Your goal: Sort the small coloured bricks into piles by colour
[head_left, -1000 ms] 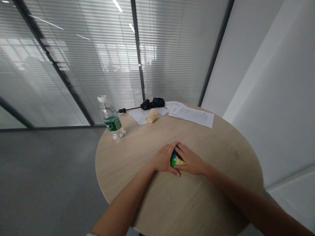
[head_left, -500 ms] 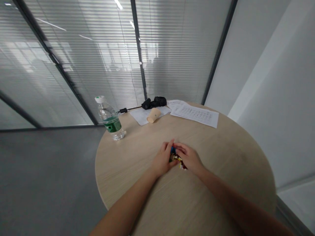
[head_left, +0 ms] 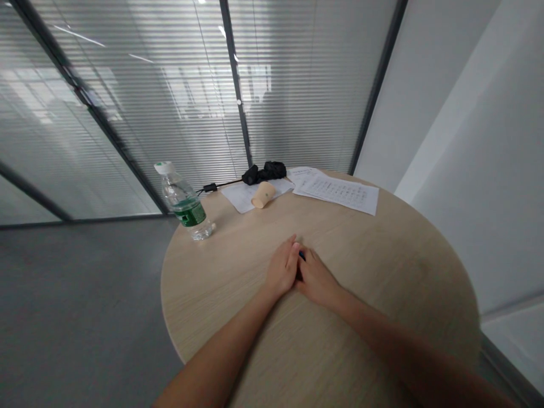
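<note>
My left hand (head_left: 281, 269) and my right hand (head_left: 315, 277) lie pressed together on the round wooden table (head_left: 221, 283), fingers cupped over a small pile of coloured building bricks. Only a sliver of a blue brick (head_left: 301, 256) shows between the fingertips; the others are hidden under the palms. Both hands are closed around the pile, side by side, near the table's middle.
At the table's far side stand a clear water bottle with a green label (head_left: 183, 203), a toppled paper cup (head_left: 262, 195), printed sheets (head_left: 338, 191), another paper (head_left: 242, 196) and a black bundle with a cable (head_left: 263, 171). Glass walls with blinds rise behind; grey floor lies left.
The hands have drawn tighter together over the bricks. The green, yellow and red pieces seen earlier are now covered, leaving only a bit of blue showing. The view has shifted slightly.
</note>
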A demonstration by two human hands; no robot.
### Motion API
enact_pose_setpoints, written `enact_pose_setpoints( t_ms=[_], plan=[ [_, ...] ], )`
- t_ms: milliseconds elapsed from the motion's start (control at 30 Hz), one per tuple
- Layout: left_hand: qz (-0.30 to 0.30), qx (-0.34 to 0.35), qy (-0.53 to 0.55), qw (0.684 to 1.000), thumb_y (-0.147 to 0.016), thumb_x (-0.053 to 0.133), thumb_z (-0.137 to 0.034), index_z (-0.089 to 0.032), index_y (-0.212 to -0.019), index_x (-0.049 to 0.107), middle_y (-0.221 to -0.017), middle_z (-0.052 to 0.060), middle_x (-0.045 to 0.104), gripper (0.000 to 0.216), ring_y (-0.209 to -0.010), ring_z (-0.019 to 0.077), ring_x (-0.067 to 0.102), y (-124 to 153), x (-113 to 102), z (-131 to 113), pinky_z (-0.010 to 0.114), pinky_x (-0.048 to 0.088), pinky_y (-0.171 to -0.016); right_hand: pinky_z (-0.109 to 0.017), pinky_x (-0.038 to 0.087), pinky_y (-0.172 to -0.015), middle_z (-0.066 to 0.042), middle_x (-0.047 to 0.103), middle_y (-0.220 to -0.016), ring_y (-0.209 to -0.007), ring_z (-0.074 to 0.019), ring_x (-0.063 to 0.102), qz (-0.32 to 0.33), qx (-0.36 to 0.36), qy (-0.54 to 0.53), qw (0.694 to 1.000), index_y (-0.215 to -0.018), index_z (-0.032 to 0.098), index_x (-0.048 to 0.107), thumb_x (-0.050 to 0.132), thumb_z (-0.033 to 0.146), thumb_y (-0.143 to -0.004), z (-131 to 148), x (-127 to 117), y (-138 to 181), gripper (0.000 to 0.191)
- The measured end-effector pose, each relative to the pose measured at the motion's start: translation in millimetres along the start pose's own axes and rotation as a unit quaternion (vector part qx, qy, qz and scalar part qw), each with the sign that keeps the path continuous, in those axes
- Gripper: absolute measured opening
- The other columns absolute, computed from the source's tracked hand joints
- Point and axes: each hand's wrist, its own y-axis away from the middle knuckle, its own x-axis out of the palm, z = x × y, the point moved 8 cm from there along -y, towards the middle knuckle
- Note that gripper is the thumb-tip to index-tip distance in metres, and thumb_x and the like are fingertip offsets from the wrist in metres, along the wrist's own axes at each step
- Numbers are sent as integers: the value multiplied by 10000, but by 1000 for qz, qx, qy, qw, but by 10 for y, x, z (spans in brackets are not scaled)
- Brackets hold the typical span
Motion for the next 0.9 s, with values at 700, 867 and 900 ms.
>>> enact_pose_setpoints(
  t_ms=[700,867,900],
  plan=[
    [16,15,75,997,-926,119,-536,-134,-1327,386,-1240,130,539,627,-1161,208,500,80,-9,41,396,358,-1044,-429,434,-953,-134,533,-1185,-1116,-249,502,-34,12,-29,999,-1181,171,543,525,124,-770,-12,-68,39,414],
    [-24,-20,153,988,-934,95,-503,-138,-1323,354,-1159,134,549,593,-1049,202,559,7,-152,140,391,449,-934,-367,465,-908,-65,607,-1052,-998,-187,572,-103,13,-113,988,-1055,235,622,477,183,-853,-52,-425,32,254],
    [-15,-1,133,991,-932,149,-503,-143,-1320,362,-1178,135,542,571,-1081,214,541,3,-201,108,411,427,-960,-366,457,-923,-74,603,-1070,-1021,-189,565,-109,13,-110,988,-1074,224,616,474,210,-863,-59,-471,71,254]
  ],
)
